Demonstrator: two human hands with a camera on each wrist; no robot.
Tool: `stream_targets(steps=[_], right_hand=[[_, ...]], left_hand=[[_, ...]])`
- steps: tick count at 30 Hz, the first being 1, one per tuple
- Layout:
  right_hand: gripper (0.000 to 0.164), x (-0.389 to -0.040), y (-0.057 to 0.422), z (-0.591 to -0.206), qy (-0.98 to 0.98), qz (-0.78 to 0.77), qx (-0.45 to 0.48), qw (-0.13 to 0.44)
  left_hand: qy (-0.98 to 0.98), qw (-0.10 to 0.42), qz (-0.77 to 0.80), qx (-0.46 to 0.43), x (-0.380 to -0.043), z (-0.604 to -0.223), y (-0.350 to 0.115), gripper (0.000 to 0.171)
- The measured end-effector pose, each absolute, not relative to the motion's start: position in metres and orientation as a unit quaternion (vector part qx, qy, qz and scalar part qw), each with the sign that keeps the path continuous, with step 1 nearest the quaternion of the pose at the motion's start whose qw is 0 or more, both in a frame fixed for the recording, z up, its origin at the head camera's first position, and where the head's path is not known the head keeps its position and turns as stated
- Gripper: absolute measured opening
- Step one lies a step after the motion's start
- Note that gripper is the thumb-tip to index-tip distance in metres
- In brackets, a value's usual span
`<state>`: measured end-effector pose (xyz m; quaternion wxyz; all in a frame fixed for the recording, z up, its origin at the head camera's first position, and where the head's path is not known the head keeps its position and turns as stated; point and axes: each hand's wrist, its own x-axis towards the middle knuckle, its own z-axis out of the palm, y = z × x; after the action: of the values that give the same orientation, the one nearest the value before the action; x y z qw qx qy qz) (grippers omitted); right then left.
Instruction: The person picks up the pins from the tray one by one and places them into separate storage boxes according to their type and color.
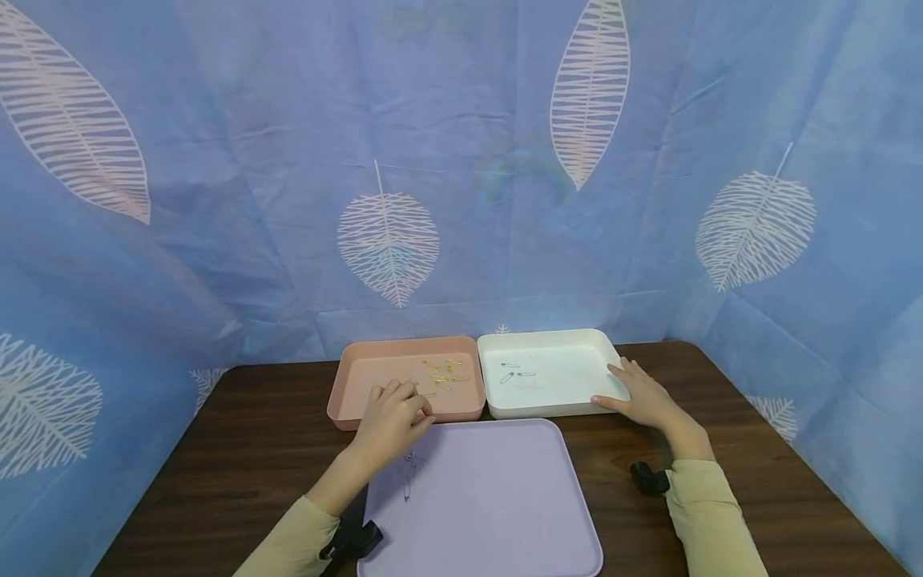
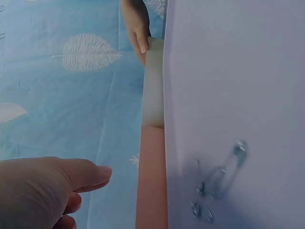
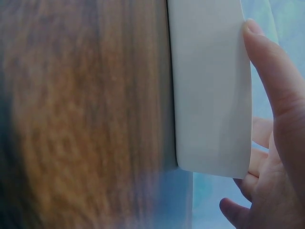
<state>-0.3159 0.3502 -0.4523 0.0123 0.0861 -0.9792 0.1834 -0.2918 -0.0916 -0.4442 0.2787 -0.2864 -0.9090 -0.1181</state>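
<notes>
My left hand hovers over the near edge of the pink tray, its fingers bent. In the left wrist view the thumb lies close to the fingers; nothing shows between them, and the fingertips are partly hidden. Several gold safety pins lie in the pink tray. My right hand rests at the right corner of the white tray, thumb on the rim and fingers loosely spread. Inside that tray are several silver safety pins. More silver safety pins lie on the purple tray.
Side by side, the pink and white trays stand at the back of the dark wooden table. The purple tray is in front of them. Behind hangs a blue cloth with white leaf prints.
</notes>
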Motion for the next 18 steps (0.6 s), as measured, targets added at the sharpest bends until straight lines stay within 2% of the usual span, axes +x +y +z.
stream_targets(steps=[6, 18], right_hand=[[0.092, -0.316, 0.351, -0.453, -0.979, 0.183, 0.086, 0.011], [0.093, -0.316, 0.349, -0.45, -0.979, 0.184, 0.086, 0.013]], left_hand=[[-0.915, 0.261, -0.123, -0.281, -0.283, -0.449, -0.104, 0.011], [-0.938, 0.168, -0.158, -0.259, -0.274, -0.461, -0.121, 0.014]])
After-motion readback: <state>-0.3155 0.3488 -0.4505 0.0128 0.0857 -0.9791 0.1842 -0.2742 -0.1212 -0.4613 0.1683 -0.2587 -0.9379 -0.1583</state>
